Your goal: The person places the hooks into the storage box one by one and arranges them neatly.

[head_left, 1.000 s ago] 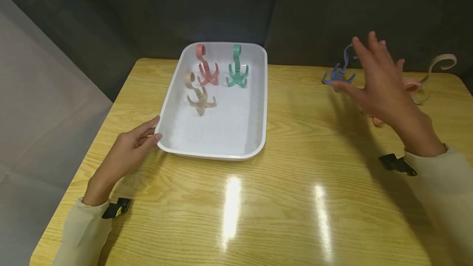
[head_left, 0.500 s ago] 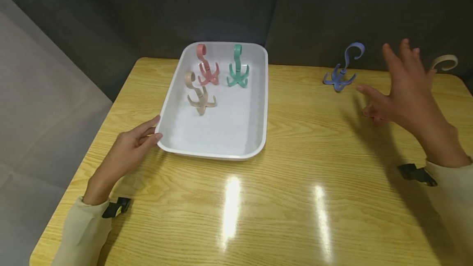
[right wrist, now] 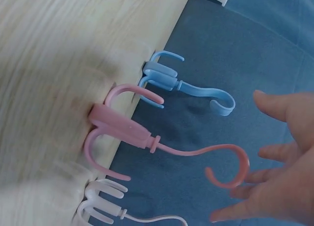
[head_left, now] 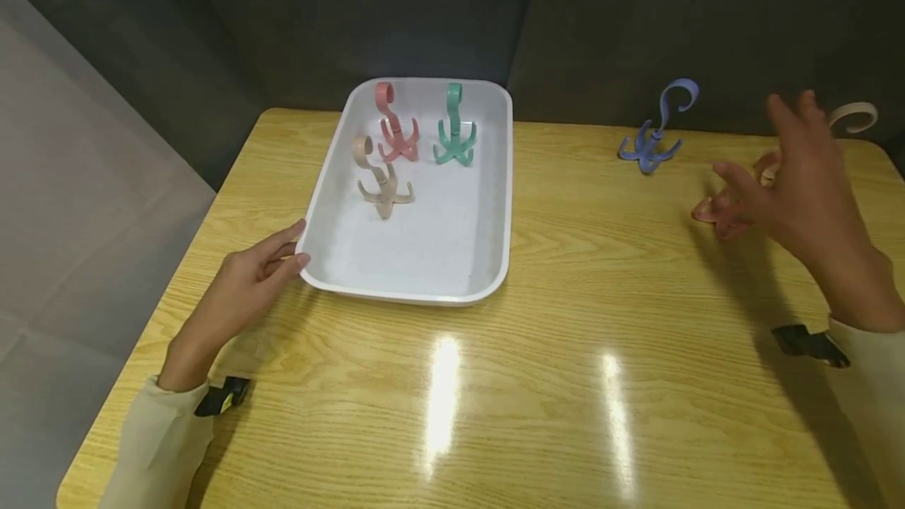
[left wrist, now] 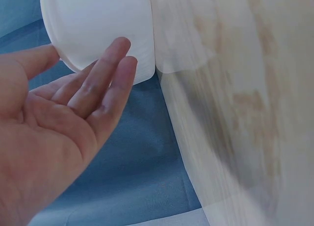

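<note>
My left hand [head_left: 243, 285] touches the near-left corner of a white plastic tray [head_left: 403, 297], thumb and fingertips against its edge. In the left wrist view the fingers stretch loosely along the tray's outer wall. My right hand [head_left: 813, 195] is over the table's right side, fingers spread, holding nothing. Below and partly behind it stands a pink multi-prong hanging hook [head_left: 724, 218], whose curl is near the fingers in the right wrist view. A beige hook [head_left: 854, 112] is mostly hidden behind the hand. To its left stands a blue-purple hook [head_left: 650, 149].
Inside the tray stand a pink hook [head_left: 398, 140], a green hook [head_left: 455, 144] and a beige hook [head_left: 385, 191]. The wooden table [head_left: 537, 383] meets a dark curtain [head_left: 601, 30] at the back. Grey cloth [head_left: 92, 226] lies past its left edge.
My right hand has moved from beside the blue-purple hook rightward and toward me, over the pink hook, uncovering the blue-purple one. My left hand has kept its place at the tray.
</note>
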`<action>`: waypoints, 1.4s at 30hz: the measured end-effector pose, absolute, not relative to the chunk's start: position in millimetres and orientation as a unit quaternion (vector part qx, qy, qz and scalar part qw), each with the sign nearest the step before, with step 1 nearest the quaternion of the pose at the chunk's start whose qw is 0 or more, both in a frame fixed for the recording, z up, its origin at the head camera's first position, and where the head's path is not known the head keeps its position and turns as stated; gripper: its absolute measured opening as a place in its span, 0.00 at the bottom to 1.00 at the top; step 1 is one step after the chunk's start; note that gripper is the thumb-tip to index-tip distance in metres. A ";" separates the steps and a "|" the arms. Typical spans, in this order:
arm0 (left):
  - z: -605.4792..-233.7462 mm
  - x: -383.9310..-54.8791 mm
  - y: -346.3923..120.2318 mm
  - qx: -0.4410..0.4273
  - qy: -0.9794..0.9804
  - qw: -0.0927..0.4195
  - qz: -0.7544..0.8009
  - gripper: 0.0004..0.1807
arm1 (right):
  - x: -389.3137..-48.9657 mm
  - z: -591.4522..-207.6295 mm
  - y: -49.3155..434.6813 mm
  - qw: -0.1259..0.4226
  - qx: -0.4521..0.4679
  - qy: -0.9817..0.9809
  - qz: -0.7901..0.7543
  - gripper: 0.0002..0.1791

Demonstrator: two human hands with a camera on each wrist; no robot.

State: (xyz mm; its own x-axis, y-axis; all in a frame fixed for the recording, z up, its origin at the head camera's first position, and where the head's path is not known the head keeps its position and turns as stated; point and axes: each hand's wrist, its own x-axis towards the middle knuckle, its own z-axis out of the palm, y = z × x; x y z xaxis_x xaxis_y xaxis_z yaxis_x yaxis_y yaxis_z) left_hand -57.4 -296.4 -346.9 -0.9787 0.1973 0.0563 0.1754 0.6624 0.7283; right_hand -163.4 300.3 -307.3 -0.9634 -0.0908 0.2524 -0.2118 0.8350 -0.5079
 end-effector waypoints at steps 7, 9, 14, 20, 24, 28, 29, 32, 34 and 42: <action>-346.6 -57.0 -296.4 0.099 0.909 0.017 0.404 0.30 | -160.2 -313.9 305.7 0.132 0.060 -0.947 0.286 0.42; -346.5 -56.8 -296.4 0.098 0.909 0.019 0.404 0.30 | -159.6 -316.1 306.5 0.141 0.063 -0.944 0.292 0.41; -346.7 -56.6 -296.9 0.093 0.911 0.020 0.401 0.30 | -156.8 -322.2 308.3 0.162 0.068 -0.939 0.295 0.39; -346.7 -57.4 -297.1 0.094 0.912 0.016 0.400 0.30 | -155.5 -326.8 308.4 0.199 0.051 -0.937 0.282 0.36; -346.7 -57.7 -296.8 0.095 0.910 0.017 0.403 0.30 | -153.7 -330.1 307.7 0.224 0.041 -0.931 0.284 0.35; -347.4 -57.8 -296.9 0.098 0.909 0.014 0.404 0.30 | -150.6 -332.3 307.0 0.233 0.026 -0.930 0.282 0.34; -347.5 -57.8 -296.9 0.099 0.909 0.014 0.404 0.30 | -149.7 -332.8 306.9 0.235 0.022 -0.932 0.276 0.34; -347.5 -57.5 -297.1 0.100 0.910 0.013 0.403 0.30 | -148.0 -334.5 306.6 0.232 0.010 -0.936 0.266 0.35; -347.2 -57.4 -297.0 0.099 0.910 0.014 0.402 0.30 | -147.1 -335.4 306.9 0.233 0.003 -0.937 0.260 0.34; -344.8 -57.5 -296.2 0.088 0.913 0.025 0.398 0.30 | -148.7 -338.3 308.2 0.261 -0.001 -0.929 0.263 0.24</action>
